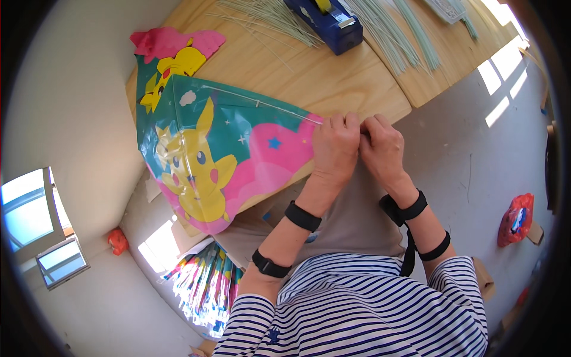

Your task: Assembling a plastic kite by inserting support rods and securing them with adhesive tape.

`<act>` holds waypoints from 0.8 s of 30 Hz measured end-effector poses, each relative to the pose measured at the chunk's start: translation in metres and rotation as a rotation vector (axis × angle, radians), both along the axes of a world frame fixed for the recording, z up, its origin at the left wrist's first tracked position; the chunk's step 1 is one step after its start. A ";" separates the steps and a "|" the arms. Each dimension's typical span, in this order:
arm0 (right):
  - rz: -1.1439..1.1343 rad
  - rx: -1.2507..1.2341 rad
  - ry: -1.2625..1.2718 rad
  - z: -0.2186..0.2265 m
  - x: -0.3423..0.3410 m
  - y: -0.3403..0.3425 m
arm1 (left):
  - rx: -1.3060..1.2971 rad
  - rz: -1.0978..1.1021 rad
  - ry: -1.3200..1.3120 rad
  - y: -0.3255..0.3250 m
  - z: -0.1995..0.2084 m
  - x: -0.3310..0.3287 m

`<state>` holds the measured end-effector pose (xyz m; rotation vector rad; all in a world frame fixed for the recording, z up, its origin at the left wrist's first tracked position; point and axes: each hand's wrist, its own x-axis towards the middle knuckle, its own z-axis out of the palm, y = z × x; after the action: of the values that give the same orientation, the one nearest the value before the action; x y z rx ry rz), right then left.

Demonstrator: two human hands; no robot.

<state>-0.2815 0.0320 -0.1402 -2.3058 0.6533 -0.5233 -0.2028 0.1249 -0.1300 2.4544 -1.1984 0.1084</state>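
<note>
A plastic kite (262,152) in green and pink, printed with a yellow cartoon animal, lies spread over the near left part of the table. Along its upper edge runs a thin pale rod (259,104). My left hand (337,146) is closed over the kite's right corner, where the rod's end disappears under the fingers. Right beside it, knuckle to knuckle, my right hand (382,146) is closed in a pinch at the same corner. The fingers cover the corner itself. Both hands are just off the table's front edge, above my lap.
The wooden table (333,83) carries a blue tape dispenser (336,27), bundles of thin pale rods (386,35) and a clear plastic box (446,9). More printed kite sheets (208,285) hang in a stack at lower left. A red bag (516,220) stands on the floor at right.
</note>
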 end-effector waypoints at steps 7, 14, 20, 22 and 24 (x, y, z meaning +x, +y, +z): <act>0.006 0.004 0.032 0.000 0.000 0.000 | -0.202 0.100 0.383 0.011 0.000 0.022; -0.009 0.030 0.034 -0.001 -0.001 -0.001 | -0.156 0.063 0.379 0.015 0.014 0.019; -0.005 0.029 0.041 -0.002 0.000 0.000 | -0.128 0.048 0.300 0.012 0.008 0.017; -0.007 0.035 0.058 0.000 0.000 0.000 | -0.111 0.040 0.277 0.012 0.008 0.018; -0.001 0.033 0.034 -0.001 0.000 -0.001 | -0.086 0.035 0.228 0.011 0.009 0.017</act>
<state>-0.2816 0.0312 -0.1412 -2.2882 0.6745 -0.4707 -0.1856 0.1354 -0.1209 2.3398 -1.0311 -0.1053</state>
